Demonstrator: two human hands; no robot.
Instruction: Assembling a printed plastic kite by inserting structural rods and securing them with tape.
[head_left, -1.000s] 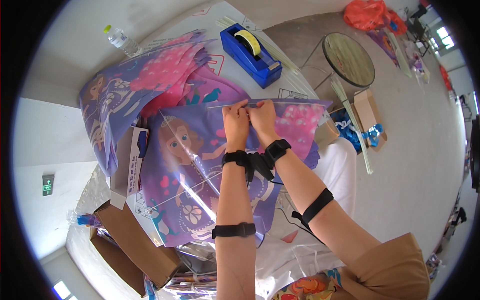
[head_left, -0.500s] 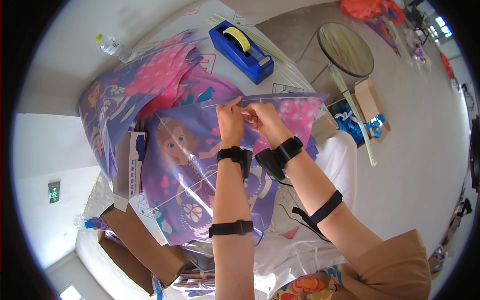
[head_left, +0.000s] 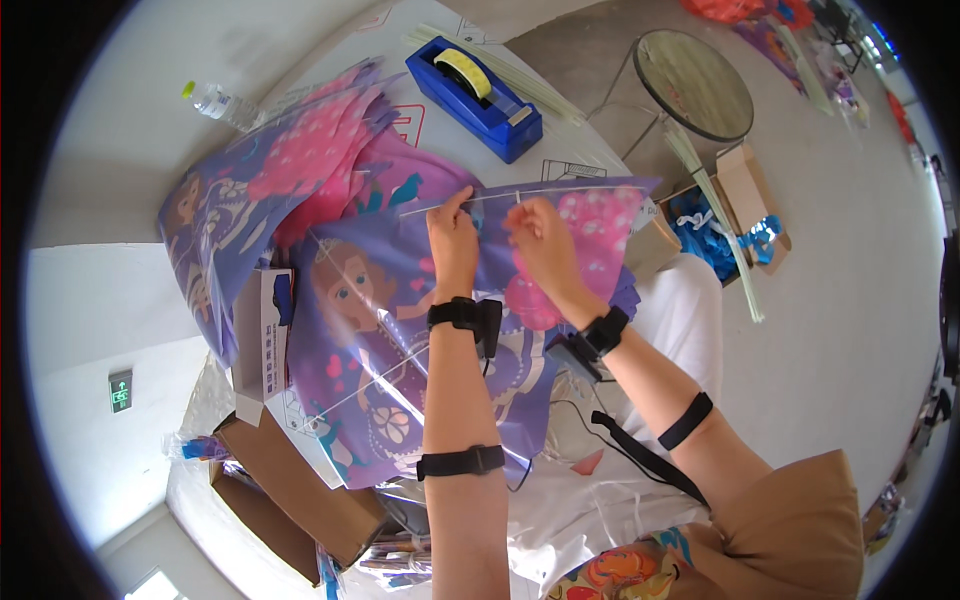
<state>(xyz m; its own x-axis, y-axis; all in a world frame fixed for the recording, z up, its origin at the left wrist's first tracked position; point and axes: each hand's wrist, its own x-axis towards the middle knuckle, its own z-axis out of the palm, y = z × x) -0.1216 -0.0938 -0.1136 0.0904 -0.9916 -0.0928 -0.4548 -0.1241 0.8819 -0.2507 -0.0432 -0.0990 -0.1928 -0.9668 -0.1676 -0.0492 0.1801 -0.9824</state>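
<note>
A purple plastic kite sheet (head_left: 400, 300) printed with a cartoon girl, hearts and pink patches lies spread before me. Along its far edge runs a thin pale rod (head_left: 575, 188). My left hand (head_left: 453, 248) rests on the sheet near that edge, its index finger reaching out to the rod. Just to the right, my right hand (head_left: 545, 255) hovers over the sheet below the rod, clear of the left hand. Its fingers are loosely bent and apart, with nothing visible in them. A blue tape dispenser (head_left: 475, 100) with a yellow roll stands beyond the hands.
At the left lies a stack of similar printed sheets (head_left: 310, 160), with a plastic bottle (head_left: 220, 103) behind it. A round stool (head_left: 693, 85) stands at the far right, near an open carton (head_left: 755, 200) and a bundle of pale rods (head_left: 715, 205). Another brown carton (head_left: 300, 490) sits lower left.
My right hand has drawn away from my left, moving right and slightly down. The left hand stays at the rod, its index finger now more stretched out.
</note>
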